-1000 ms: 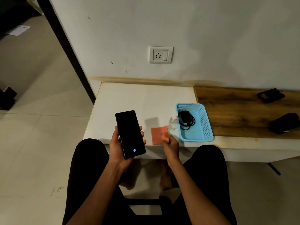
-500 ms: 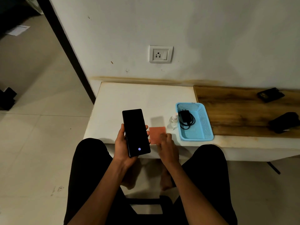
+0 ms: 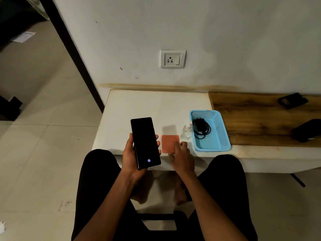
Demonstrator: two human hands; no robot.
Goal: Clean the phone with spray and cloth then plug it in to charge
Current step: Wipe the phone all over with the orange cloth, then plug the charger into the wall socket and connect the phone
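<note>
White low table (image 3: 147,105) set against the wall, extended to the right by a wooden board (image 3: 251,119). Wall socket with switch (image 3: 173,59) mounted above the table. Blue perforated basket (image 3: 224,134) placed on the table near its front edge; black charger with coiled cable (image 3: 200,127) lying inside it. Two dark objects (image 3: 292,100) (image 3: 307,130) seen on the board, not identifiable. Black phone (image 3: 145,142) held in the left hand (image 3: 129,156), screen up and dark apart from a small lit fingerprint icon near the lower end; thumb along the left edge, fingertips curled round the right edge, so the grip is closed on the phone, which is held over the table's front edge. Orange cloth (image 3: 169,142) lying flat on the table, between phone and basket. Right hand (image 3: 181,157) resting with fingers on the cloth's near right corner; whether the cloth is pinched or merely touched cannot be told. Small clear spray bottle (image 3: 187,130) standing upright just left of the basket, just beyond the cloth
</note>
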